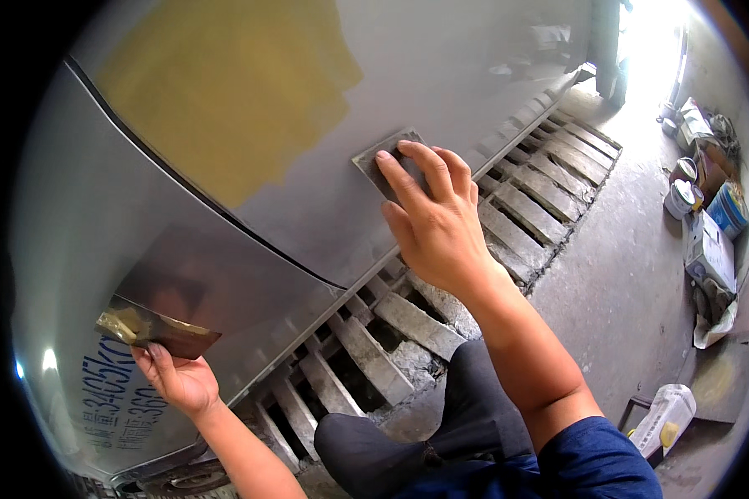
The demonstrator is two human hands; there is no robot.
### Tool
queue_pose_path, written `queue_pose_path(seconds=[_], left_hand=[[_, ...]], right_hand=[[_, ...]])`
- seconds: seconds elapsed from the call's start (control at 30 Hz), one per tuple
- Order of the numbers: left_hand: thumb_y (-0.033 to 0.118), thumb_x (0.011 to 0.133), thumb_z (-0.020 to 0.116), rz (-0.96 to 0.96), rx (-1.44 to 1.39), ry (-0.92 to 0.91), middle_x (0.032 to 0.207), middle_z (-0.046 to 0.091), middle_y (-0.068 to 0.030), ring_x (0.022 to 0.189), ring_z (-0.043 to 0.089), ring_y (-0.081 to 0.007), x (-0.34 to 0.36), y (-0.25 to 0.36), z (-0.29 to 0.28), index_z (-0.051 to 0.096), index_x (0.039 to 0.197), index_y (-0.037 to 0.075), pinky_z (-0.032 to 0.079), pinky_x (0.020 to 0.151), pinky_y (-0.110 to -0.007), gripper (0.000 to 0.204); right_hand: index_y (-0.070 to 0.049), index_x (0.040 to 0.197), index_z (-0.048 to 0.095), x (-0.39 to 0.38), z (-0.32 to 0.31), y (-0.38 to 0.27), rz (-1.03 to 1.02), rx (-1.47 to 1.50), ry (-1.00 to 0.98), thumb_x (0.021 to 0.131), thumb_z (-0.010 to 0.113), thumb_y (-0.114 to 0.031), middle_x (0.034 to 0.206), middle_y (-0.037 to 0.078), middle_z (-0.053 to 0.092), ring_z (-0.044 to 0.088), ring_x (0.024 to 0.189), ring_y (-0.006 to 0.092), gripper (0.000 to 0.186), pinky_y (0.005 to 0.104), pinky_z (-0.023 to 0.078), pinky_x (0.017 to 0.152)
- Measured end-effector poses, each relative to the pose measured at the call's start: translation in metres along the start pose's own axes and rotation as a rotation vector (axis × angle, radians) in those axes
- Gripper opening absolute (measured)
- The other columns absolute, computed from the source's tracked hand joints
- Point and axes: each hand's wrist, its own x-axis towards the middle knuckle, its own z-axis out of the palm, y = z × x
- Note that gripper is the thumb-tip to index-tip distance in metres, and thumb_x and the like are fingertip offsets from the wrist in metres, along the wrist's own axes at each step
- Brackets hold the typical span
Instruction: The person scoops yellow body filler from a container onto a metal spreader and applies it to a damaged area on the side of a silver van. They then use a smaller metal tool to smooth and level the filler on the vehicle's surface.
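Note:
My right hand [441, 229] holds a thin grey rectangular spreader [366, 166] with its fingers spread over the back. It lies flat against the silver-grey vehicle panel [316, 229], right of a broad patch of yellow filler [233, 100]. Lower left, my left hand [179, 381] grips a thin flat plate [175, 331] between thumb and fingers. Yellow putty [125, 323] sits on that plate's left end, and a thin yellow line runs along its upper edge. The fingers behind the plate are mostly hidden.
A dark seam [175, 175] divides the vehicle's panels. Below its lower edge runs a slatted concrete floor grate [424, 324] with open gaps, beside my bent knees. Along the right wall stand buckets [728, 208], cans [681, 198] and a white box [711, 254]. Bright light enters at the top right.

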Motion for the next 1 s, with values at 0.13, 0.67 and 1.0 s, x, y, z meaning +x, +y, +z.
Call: queue_pose_path(seconds=[0.13,0.67,1.0], left_hand=[[0.015,0.097,0.049,0.006,0.014,-0.019,0.130,0.052,-0.0077,0.117,0.051,-0.0190,0.001,0.001,0.002,0.042,0.135,0.004,0.042,0.101,-0.035,0.041],[0.015,0.097,0.048,0.005,0.017,0.008,0.129,0.053,-0.0081,0.116,0.052,-0.0187,-0.001,0.000,0.005,0.042,0.135,0.004,0.041,0.099,-0.034,0.040],[0.014,0.098,0.047,-0.001,0.040,-0.025,0.131,0.052,-0.0076,0.117,0.051,-0.0188,0.000,0.002,-0.001,0.043,0.135,0.003,0.042,0.100,-0.036,0.039]], right_hand=[[-0.018,0.129,0.053,-0.001,0.017,-0.001,-0.004,-0.032,0.010,0.081,0.064,-0.013,0.134,0.006,0.041,0.037,0.119,0.0385,0.050,0.0517,0.038,0.092],[-0.017,0.128,0.054,-0.018,0.026,0.015,-0.019,-0.039,-0.018,0.080,0.064,-0.012,0.134,0.006,0.041,0.036,0.120,0.0382,0.049,0.0511,0.037,0.093],[-0.015,0.127,0.055,-0.013,-0.006,0.003,-0.019,-0.038,-0.030,0.081,0.062,-0.012,0.134,0.007,0.042,0.037,0.119,0.0386,0.047,0.0513,0.037,0.093]])
